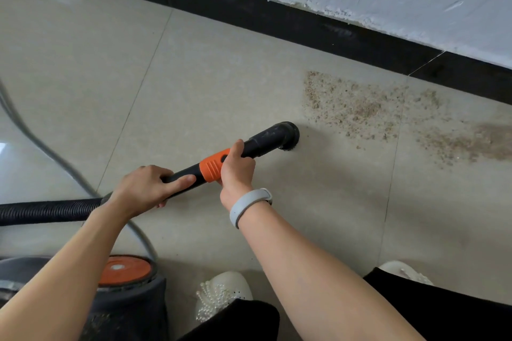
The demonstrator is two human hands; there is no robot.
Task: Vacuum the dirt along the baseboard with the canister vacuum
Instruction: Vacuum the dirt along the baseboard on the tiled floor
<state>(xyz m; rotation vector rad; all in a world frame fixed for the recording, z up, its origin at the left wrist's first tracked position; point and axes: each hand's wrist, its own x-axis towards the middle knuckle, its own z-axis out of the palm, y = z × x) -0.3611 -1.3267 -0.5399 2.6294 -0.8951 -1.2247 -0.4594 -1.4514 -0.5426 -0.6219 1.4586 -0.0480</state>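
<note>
The floor [221, 69] ahead of both hands looks clean, so that stretch is probably done. The dirt [360, 108] lies beyond the right hand [237, 171], by the black baseboard [277, 19], apparently untouched. The canister [124, 271] sits below the left hand [144, 188]. Both hands grasp the wand [257, 144], its nozzle [289, 135] just beside the dirt's near edge

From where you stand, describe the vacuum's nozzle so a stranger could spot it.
Find the black baseboard under the white wall, then the sandy dirt on the tiles. Left of the dirt sits the nozzle: the round black end of the wand, beyond its orange collar.
</note>
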